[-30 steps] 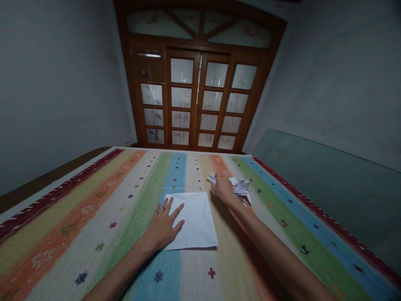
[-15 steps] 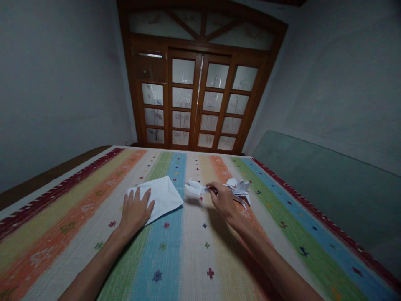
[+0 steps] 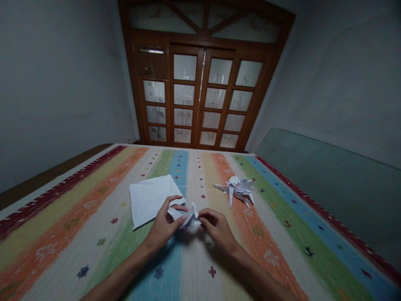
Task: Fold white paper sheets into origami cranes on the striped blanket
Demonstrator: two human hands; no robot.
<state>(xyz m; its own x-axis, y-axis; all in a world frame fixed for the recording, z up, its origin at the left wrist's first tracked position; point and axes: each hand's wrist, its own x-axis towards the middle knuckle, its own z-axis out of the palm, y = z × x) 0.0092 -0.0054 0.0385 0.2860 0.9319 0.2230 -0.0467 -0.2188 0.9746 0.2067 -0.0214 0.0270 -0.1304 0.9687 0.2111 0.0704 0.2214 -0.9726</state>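
Observation:
A small folded white paper figure point(image 3: 191, 221), its wings partly spread like an origami crane, is held just above the cloth between both hands. My left hand point(image 3: 165, 219) grips its left side between thumb and fingers. On the other side, the fingertips of my right hand point(image 3: 216, 225) pinch its edge. Behind my left hand lies a flat stack of white paper point(image 3: 152, 194). Several more folded paper figures point(image 3: 239, 190) sit heaped beyond my right hand, their pointed tips sticking out.
A striped, patterned cloth point(image 3: 175, 271) covers the table. A pale green chair back or panel point(image 3: 313, 179) stands along the right side. At the far end are wooden doors point(image 3: 200, 96) with glass panes, between pale walls.
My left hand has come off the paper stack and taken hold of the paper figure. My right hand has brought that figure nearer and lower, away from the heap.

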